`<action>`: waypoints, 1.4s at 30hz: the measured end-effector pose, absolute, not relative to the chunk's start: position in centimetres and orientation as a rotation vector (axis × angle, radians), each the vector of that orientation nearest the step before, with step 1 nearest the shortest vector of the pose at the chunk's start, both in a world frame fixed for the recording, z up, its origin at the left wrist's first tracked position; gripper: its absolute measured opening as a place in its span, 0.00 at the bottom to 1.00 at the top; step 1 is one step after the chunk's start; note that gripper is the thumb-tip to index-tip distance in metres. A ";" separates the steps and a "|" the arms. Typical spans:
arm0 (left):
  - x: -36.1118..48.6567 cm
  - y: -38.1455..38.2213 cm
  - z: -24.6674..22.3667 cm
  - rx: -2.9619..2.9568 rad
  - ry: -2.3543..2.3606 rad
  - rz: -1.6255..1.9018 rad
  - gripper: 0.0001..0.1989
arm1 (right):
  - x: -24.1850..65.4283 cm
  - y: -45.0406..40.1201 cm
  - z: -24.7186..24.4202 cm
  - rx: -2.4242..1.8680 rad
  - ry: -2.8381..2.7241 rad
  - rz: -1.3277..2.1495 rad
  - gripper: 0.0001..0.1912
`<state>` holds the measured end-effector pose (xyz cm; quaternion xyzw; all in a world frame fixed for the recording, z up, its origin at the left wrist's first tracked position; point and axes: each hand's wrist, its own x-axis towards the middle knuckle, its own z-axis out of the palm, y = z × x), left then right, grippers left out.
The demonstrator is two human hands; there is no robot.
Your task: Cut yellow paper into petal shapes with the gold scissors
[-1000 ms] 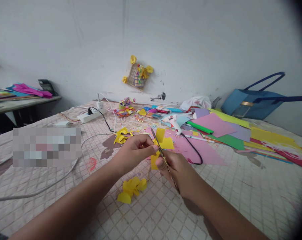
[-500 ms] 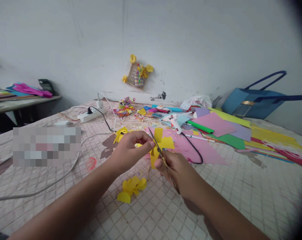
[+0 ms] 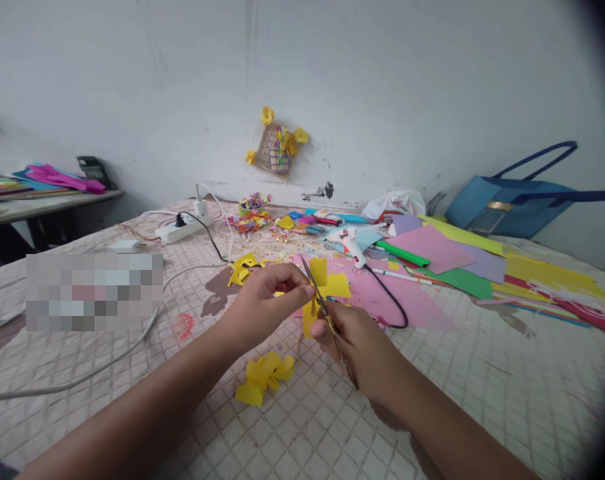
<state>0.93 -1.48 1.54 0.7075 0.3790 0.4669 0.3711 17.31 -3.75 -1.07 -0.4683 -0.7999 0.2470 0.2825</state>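
Observation:
My right hand point(image 3: 359, 337) grips a pair of scissors point(image 3: 338, 340), their blades pointing up and away to the left. Thumb and forefinger of my left hand point(image 3: 267, 297) are pinched against a small yellow paper piece point(image 3: 313, 304) at the blades; the fingers partly hide it. Just behind lie flat yellow paper pieces point(image 3: 338, 285), on and beside a pink sheet point(image 3: 407, 303). Nearer to me, a loose pile of curved yellow paper petals point(image 3: 266, 372) rests on the quilted cover. Yellow scraps point(image 3: 243, 268) lie beyond my left hand.
A white glue gun point(image 3: 351, 245) with a black cord lies past my right hand. Coloured sheets point(image 3: 432, 247) spread to the right, near a blue bag point(image 3: 507, 203). At the left are a power strip point(image 3: 185, 228) and a grey cable point(image 3: 149, 333).
Both hands stay nearly in place, with the scissors shifted very slightly at the small yellow piece. The whole view has moved a little.

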 end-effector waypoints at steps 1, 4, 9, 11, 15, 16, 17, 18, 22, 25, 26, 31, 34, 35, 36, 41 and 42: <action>0.9 -1.5 1.5 1.807 0.969 1.195 0.08 | 17.3 -3.7 -1.1 -1.256 -2.142 0.665 0.27; 0.7 -1.4 1.4 1.821 0.966 1.167 0.08 | 17.3 -3.6 -1.0 -1.245 -2.140 0.673 0.26; -0.4 -0.8 1.4 1.805 0.831 1.341 0.08 | 17.4 -3.8 -0.9 -1.199 -2.134 0.706 0.26; -0.9 -0.6 1.7 1.812 0.683 1.355 0.23 | 17.3 -4.0 -0.9 -1.197 -2.149 0.743 0.25; -1.6 -0.3 2.5 1.863 0.492 1.120 0.25 | 17.2 -4.4 -0.6 -1.178 -2.158 0.814 0.23; -1.7 -0.3 2.6 1.869 0.465 1.071 0.21 | 17.1 -4.5 -0.5 -1.162 -2.164 0.833 0.23; -1.8 -0.3 2.7 1.871 0.443 1.033 0.18 | 17.1 -4.5 -0.4 -1.149 -2.172 0.849 0.22; -1.9 -0.3 2.8 1.870 0.433 1.006 0.16 | 17.1 -4.6 -0.3 -1.145 -2.177 0.859 0.22; -2.0 -0.3 2.7 1.853 0.456 1.002 0.14 | 17.1 -4.7 -0.2 -1.192 -2.162 0.862 0.23; -2.1 -0.2 2.6 1.870 0.465 1.036 0.15 | 17.2 -4.8 -0.2 -1.207 -2.158 0.869 0.23; -2.1 -0.2 2.6 1.873 0.465 1.043 0.14 | 17.2 -4.8 -0.1 -1.207 -2.162 0.869 0.23; -2.1 0.0 2.4 1.843 0.516 1.069 0.13 | 17.3 -4.8 -0.3 -1.220 -2.160 0.836 0.22; -2.1 0.0 2.3 1.843 0.532 1.089 0.12 | 17.4 -4.8 -0.5 -1.236 -2.149 0.818 0.21; -2.1 0.0 2.3 1.847 0.533 1.096 0.12 | 17.4 -4.8 -0.5 -1.239 -2.150 0.813 0.21; -2.1 0.0 2.4 1.853 0.536 1.101 0.12 | 17.4 -4.8 -0.5 -1.238 -2.153 0.810 0.21; -2.1 -0.1 2.6 1.863 0.582 1.100 0.11 | 17.3 -4.8 -0.2 -1.200 -2.158 0.829 0.22; -2.1 -0.1 2.6 1.860 0.585 1.106 0.11 | 17.3 -4.8 -0.2 -1.195 -2.158 0.836 0.22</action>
